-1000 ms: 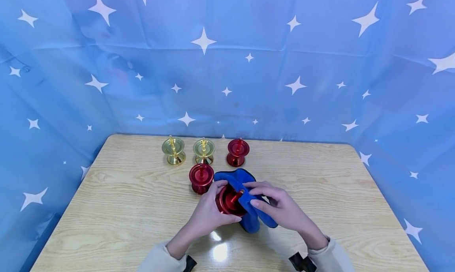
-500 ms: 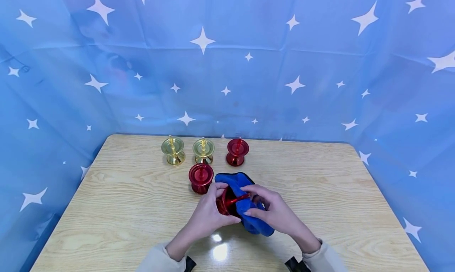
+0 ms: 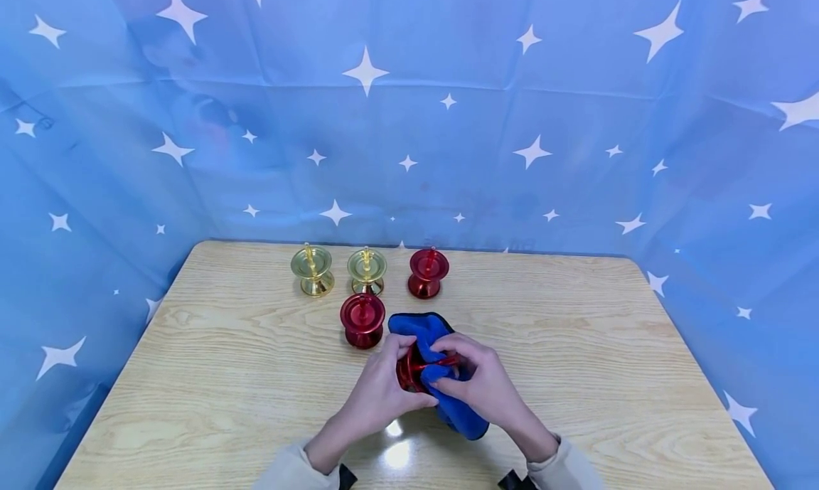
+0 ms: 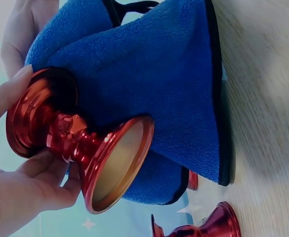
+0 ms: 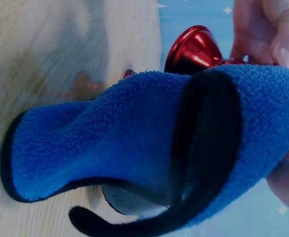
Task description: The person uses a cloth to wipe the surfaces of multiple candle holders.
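My left hand (image 3: 377, 390) grips a shiny red candle holder (image 4: 67, 131) round its rim and waist. It is tilted, with its dish turned toward my right hand, and the left wrist view shows the hollow underside of its base. Pinched in my right hand (image 3: 483, 380) is a blue plush cloth (image 4: 149, 79) with black edging. The cloth lies against the dish, and the holder's red central stem (image 3: 448, 360) shows between my right thumb and forefinger. Folds of cloth hide part of the dish and some right fingers.
Beyond my left hand stands another red candle holder (image 3: 362, 319). Farther back, two gold candle holders (image 3: 311, 266) and a red one (image 3: 429, 269) stand in a row on the wooden table (image 3: 211, 376). A blue star-patterned curtain (image 3: 448, 156) hangs behind.
My left hand has tilted the held candle holder further right. My right hand has moved left with the cloth, bunching it in around the stem. The standing holders have not moved.
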### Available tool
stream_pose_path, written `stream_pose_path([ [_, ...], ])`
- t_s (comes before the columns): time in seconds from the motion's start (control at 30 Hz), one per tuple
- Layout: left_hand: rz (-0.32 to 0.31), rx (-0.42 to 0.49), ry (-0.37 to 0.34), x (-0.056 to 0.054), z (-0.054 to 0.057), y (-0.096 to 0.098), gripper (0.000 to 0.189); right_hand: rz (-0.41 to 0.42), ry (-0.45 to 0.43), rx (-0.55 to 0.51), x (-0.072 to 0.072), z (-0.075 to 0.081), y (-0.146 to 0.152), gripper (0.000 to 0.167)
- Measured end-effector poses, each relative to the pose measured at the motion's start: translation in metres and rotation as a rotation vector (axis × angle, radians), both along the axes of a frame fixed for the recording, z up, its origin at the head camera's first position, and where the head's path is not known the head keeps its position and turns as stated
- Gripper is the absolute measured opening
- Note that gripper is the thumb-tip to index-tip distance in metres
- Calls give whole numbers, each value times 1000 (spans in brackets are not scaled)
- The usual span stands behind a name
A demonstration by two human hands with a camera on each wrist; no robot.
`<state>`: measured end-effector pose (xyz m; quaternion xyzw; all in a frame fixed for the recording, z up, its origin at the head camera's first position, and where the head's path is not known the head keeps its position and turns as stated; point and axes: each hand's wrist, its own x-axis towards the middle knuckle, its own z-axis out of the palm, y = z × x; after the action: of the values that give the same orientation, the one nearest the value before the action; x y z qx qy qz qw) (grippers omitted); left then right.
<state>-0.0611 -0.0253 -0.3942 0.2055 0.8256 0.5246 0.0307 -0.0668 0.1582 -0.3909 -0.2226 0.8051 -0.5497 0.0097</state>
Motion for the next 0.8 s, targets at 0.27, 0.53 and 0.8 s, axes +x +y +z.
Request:
stream_pose_path([
  [0.27, -15, -45, -2, 1, 2, 3, 69, 6, 4, 1, -1, 1, 0, 26],
  [0.53, -29, -88, 21, 0, 3, 1, 70, -3, -104, -39, -1, 5, 2, 26],
  [0.8, -22, -90, 11, -2, 4, 1, 71, -1, -82, -47, -2, 7, 10, 26],
])
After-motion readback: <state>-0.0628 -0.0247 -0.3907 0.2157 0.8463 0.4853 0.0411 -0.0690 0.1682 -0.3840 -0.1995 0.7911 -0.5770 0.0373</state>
